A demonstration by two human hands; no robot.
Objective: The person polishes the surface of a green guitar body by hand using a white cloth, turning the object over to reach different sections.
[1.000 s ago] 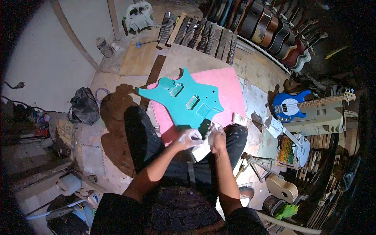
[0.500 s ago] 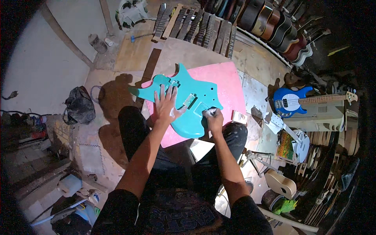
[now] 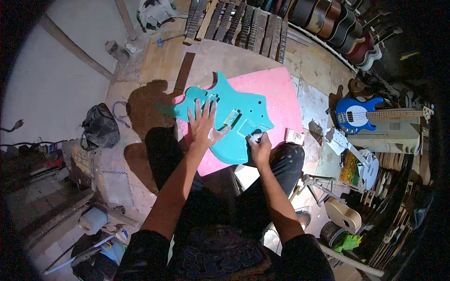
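A teal electric guitar body (image 3: 229,152) with two horns, cut-out pockets and small drilled holes lies across my lap on a pink board (image 3: 283,100). My left hand (image 3: 205,130) rests flat on the body's left half, fingers spread and holding nothing. Beside the squarish pocket near the body's right edge, my right hand (image 3: 260,147) is closed, its fingertips bent down against the teal surface. Whatever those fingers hold, if anything, is hidden. A small whitish block (image 3: 294,136) sits at the board's right edge, near my right knee.
Several fretted necks (image 3: 239,28) lie in a row at the far side. To the right are a blue bass guitar (image 3: 358,114), a pale guitar body (image 3: 370,171) and an unfinished small guitar (image 3: 342,215). A black plastic bag (image 3: 100,126) lies on the left.
My right hand has slid slightly nearer to me along the edge beside the squarish pocket. My left hand stays flat on the guitar body. The whole view has shifted a little.
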